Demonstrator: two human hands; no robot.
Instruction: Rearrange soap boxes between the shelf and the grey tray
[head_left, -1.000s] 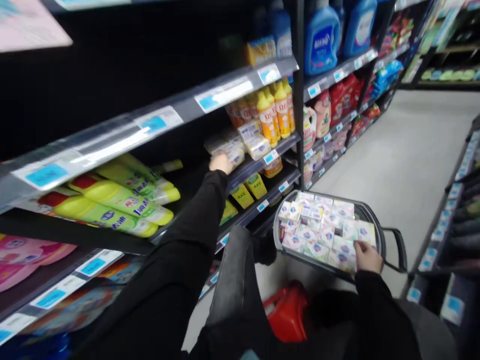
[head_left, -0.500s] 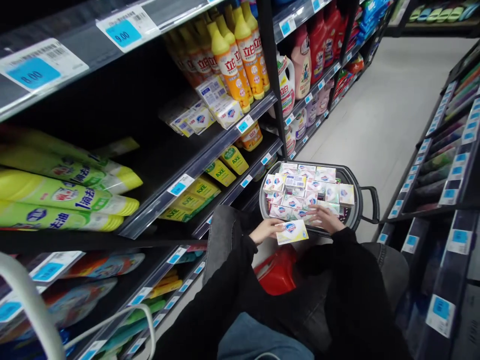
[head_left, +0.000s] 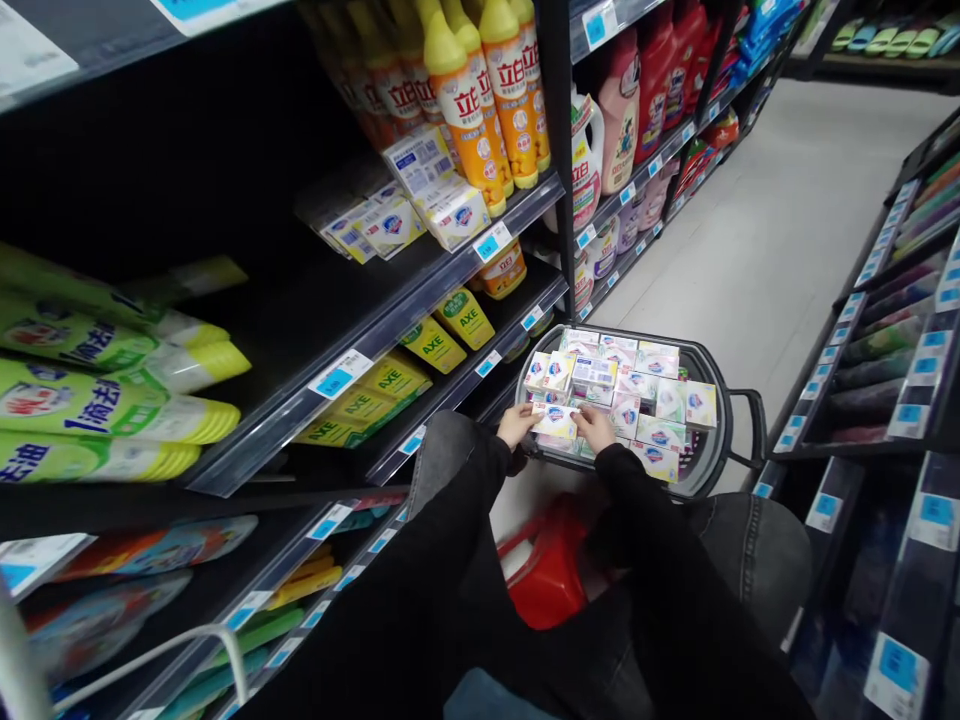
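Shop shelving flanked a grey oval plastic basket (head_left: 705, 470) of soap boxes. Left hand (head_left: 517, 425) and right hand (head_left: 595, 428) pinched one light, rigid white cardboard soap box (head_left: 553, 420) by its ends, at the basket's near rim.

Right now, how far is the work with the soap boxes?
Done: a few soap boxes lie on the shelf. In hand: left hand and right hand hold one box over the basket. Left: many boxes fill the basket.
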